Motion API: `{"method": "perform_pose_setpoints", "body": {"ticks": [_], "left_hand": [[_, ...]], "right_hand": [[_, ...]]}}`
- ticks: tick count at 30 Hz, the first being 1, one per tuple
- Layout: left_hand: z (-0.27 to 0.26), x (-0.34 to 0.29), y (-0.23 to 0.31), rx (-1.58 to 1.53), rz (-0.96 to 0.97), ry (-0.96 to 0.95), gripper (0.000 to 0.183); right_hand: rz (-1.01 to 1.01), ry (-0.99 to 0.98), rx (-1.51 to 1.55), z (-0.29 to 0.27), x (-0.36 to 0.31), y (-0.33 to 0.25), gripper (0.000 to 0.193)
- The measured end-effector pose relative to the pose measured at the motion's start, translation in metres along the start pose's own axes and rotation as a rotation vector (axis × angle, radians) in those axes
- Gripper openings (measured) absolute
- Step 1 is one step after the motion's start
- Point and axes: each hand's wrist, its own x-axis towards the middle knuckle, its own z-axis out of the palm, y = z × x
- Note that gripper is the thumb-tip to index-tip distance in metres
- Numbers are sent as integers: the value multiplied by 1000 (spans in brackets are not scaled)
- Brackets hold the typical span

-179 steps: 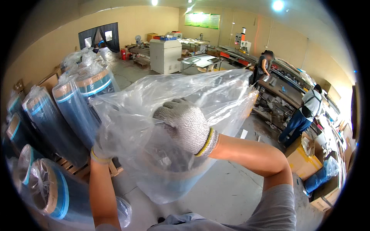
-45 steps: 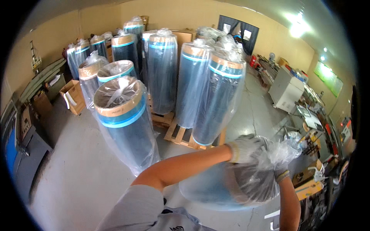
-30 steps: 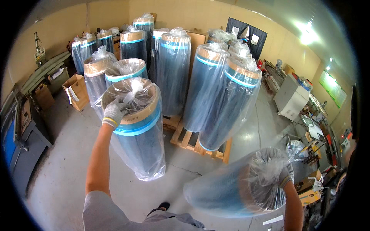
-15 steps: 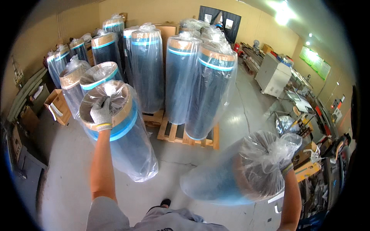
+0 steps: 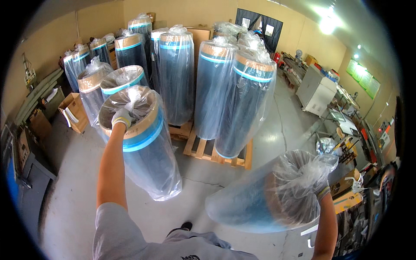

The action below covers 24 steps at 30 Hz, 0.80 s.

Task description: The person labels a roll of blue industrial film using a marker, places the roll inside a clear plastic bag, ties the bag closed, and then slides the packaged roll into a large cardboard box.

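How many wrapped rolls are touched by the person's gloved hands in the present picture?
2. The near-left roll has the left hand at its top; the lower-right roll has the right hand on its gathered plastic. That plastic partly hides the right hand.

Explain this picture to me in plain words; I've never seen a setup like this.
There is no machine here: these are a person's own hands in grey gloves. The view comes from a wide fisheye camera on the person's head, looking down, so straight edges bend near the rim.

The left hand is at the top of a plastic-wrapped roll standing on the grey floor; whether it grips anything is hard to tell. The right hand holds the gathered clear plastic over another large roll, its fingers mostly hidden.

Beyond, more wrapped rolls stand upright, some on a wooden pallet.
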Motion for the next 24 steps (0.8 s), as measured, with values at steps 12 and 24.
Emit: {"method": "perform_pose_setpoints", "body": {"ticks": [12, 24], "left_hand": [[-42, -109, 222, -1023, 548, 267, 14], [-33, -275, 500, -667, 1194, 15, 17]], "right_hand": [[-139, 75, 204, -9, -39, 14, 50], [-358, 87, -73, -20, -54, -59, 45]]}}
